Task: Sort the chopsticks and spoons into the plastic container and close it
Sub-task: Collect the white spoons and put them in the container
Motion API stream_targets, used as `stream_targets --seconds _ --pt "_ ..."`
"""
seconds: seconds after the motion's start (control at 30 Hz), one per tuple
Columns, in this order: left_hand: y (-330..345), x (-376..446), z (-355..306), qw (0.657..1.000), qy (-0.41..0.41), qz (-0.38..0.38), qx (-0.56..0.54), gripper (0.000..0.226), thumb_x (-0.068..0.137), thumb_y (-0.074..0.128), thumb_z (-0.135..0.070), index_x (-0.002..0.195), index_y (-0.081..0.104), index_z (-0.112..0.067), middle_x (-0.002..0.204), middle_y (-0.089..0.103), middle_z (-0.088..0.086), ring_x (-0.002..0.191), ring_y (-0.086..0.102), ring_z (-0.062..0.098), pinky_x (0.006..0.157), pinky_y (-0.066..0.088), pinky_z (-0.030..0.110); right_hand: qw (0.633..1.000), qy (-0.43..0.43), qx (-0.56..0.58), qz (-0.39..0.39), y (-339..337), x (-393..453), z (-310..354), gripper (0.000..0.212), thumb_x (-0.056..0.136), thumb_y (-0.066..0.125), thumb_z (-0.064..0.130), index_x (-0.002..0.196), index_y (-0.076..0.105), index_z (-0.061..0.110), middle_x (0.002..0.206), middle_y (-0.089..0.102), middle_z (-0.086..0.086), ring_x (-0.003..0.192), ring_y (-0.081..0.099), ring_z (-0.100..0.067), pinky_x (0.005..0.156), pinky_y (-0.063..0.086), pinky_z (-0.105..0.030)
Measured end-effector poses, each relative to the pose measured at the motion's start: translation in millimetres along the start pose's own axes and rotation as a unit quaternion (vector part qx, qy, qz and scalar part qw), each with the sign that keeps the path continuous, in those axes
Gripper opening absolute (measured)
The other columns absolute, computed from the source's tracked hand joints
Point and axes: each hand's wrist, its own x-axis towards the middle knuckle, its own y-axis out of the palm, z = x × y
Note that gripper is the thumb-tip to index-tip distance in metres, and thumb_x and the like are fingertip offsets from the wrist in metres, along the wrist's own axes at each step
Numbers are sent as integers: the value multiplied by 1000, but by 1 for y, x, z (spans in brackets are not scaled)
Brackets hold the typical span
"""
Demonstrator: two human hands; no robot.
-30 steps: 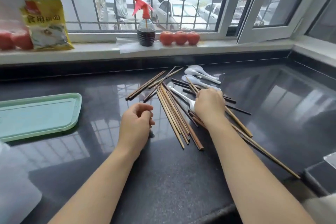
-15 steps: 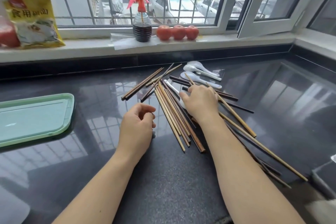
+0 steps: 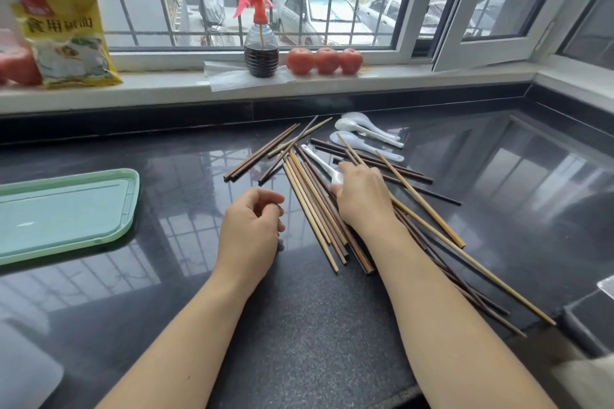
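Several wooden chopsticks [image 3: 312, 209], light and dark, lie scattered in a loose pile on the black counter. One white spoon [image 3: 319, 162] lies among them; my right hand [image 3: 363, 199] rests on the pile, its thumb and fingers pinching that spoon's bowl. Three more white spoons [image 3: 363, 133] lie just behind the pile. My left hand [image 3: 251, 232] rests on the counter left of the chopsticks, fingers loosely curled, holding nothing. A pale green plastic tray-like piece [image 3: 66, 209] lies flat at the far left.
On the windowsill stand a spray bottle [image 3: 260, 53], three tomatoes [image 3: 324, 60] and a yellow bag [image 3: 66, 36]. A translucent plastic edge [image 3: 23, 368] shows at the bottom left, another [image 3: 606, 285] at the right edge. Long chopsticks stretch toward the counter's lower right.
My right hand has slid left across the pile from the chopsticks onto the white spoon's bowl. My left hand has stayed in place.
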Motion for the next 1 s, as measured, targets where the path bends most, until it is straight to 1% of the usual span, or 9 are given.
stream_targets --seconds 0.2,0.3,0.4,0.47,0.53,0.63,0.7,0.8,1.0 --pt "-1 -2 2 988 131 -21 73 22 97 56 0 103 66 -18 94 66 -2 84 62 1 75 58 33 994 35 107 4 -19 -1 1 16 105 48 27 101 60 17 94 62 -3 97 59 -28 71 37 -35" --pt "-7 0 1 903 331 -55 269 49 85 67 5 129 63 -17 130 57 3 127 51 19 109 43 39 961 19 263 83 -60 -22 7 22 106 50 24 117 67 16 110 70 -14 108 63 -35 86 52 -46" --pt "-15 1 -1 835 352 -46 421 70 81 71 -9 146 51 -25 154 40 12 151 23 37 124 12 56 935 -57 290 194 -93 -61 14 29 105 53 25 132 65 23 120 71 -4 114 65 -20 97 52 -39" --pt "-15 -4 3 818 337 -15 466 47 89 69 -22 135 59 -26 138 57 6 144 40 32 123 6 63 926 -81 289 230 -100 -85 13 31 105 53 30 134 64 28 115 72 7 108 64 -6 95 50 -28" --pt "-13 -9 6 806 348 1 479 7 96 62 -27 101 66 -26 96 68 -5 104 66 24 121 14 65 928 -70 294 218 -96 -104 2 30 105 51 38 131 65 33 109 73 6 103 65 -11 95 51 -35" --pt "-13 -17 3 833 295 41 467 27 103 49 -40 79 49 -27 62 50 -11 55 52 16 91 53 48 965 -25 231 119 -87 -126 -42 43 101 47 51 141 53 38 136 59 19 131 50 -6 113 40 -36" --pt "-13 -18 3 886 225 44 403 38 103 43 -49 74 46 -25 56 47 -9 50 49 19 54 48 37 994 56 26 88 -82 -140 -78 65 95 47 64 154 33 39 159 33 9 150 20 -16 122 19 -39" --pt "-12 -16 6 940 164 4 299 45 103 45 -49 69 47 -21 56 52 -1 52 51 23 48 38 37 966 167 -116 161 -69 -151 -109 85 92 29 78 161 4 36 170 -1 3 155 -5 -24 126 4 -44" --pt "-11 -6 3 994 23 -49 91 49 106 47 -40 80 58 -1 60 50 10 52 42 19 48 36 31 982 98 -79 138 -39 -86 -101 68 103 15 63 162 1 32 170 -4 4 156 -3 -24 126 5 -45"
